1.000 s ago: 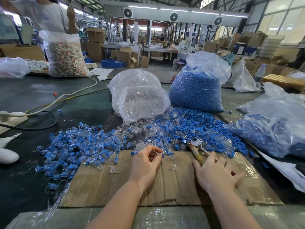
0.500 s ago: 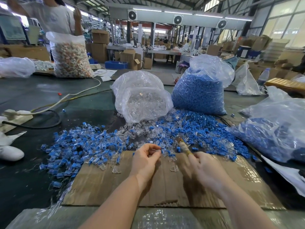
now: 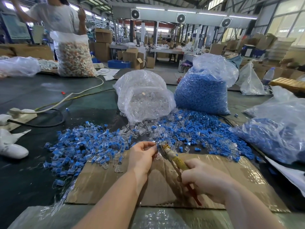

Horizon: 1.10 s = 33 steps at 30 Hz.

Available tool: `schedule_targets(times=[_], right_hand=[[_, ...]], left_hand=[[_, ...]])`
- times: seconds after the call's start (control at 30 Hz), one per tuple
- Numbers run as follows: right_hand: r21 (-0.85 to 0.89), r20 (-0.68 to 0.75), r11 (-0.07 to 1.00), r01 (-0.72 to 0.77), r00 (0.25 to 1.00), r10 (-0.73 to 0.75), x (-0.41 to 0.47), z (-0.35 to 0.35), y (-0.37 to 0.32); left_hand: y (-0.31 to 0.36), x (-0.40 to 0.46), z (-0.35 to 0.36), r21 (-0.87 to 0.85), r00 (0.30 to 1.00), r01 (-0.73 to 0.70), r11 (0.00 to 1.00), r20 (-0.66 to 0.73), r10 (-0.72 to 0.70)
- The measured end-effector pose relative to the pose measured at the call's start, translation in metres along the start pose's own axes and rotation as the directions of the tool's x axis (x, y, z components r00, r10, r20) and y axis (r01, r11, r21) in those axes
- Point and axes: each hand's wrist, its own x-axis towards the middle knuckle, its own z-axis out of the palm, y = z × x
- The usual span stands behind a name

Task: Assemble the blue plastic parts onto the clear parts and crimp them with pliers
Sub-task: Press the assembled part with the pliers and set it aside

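My left hand [image 3: 142,156] pinches a small clear part with a bit of blue at its fingertips, above the far edge of a cardboard sheet [image 3: 247,176]. My right hand [image 3: 206,180] grips the worn yellowish handles of the pliers [image 3: 173,157]. The pliers' jaws sit right at the pinched part. Loose blue parts [image 3: 198,129] and clear parts [image 3: 145,129] lie scattered just beyond the cardboard. A heap of joined blue-and-clear pieces [image 3: 79,146] spreads to the left.
A bag of clear parts [image 3: 145,98] and a bag of blue parts [image 3: 203,91] stand behind the piles. Another bag holding blue pieces [image 3: 277,136] lies at the right. A power strip with cables [image 3: 23,113] sits at left. A person [image 3: 54,17] stands behind a filled bag [image 3: 74,55] far left.
My right hand picked the pliers up off the cardboard and swung their jaws leftward to the part in my left hand. My left hand stayed in place.
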Motion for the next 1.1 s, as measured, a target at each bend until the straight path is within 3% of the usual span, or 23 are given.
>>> schedule_targets(times=[0.37, 0.8, 1.1], right_hand=[[-0.107, -0.010, 0.994, 0.023, 1.000, -0.024, -0.003, 0.003, -0.013], [-0.276, -0.121, 0.959, 0.059, 0.988, -0.096, 0.002, 0.010, -0.008], [-0.196, -0.028, 0.981, 0.012, 0.999, -0.018, -0.008, 0.006, -0.012]], left_hand=[[0.011, -0.008, 0.008, 0.062, 0.993, -0.078, 0.995, -0.081, 0.083], [0.007, -0.007, 0.011, 0.025, 0.993, -0.030, 0.999, -0.112, 0.032], [0.010, -0.015, 0.013, 0.005, 0.996, 0.013, 1.000, -0.090, -0.013]])
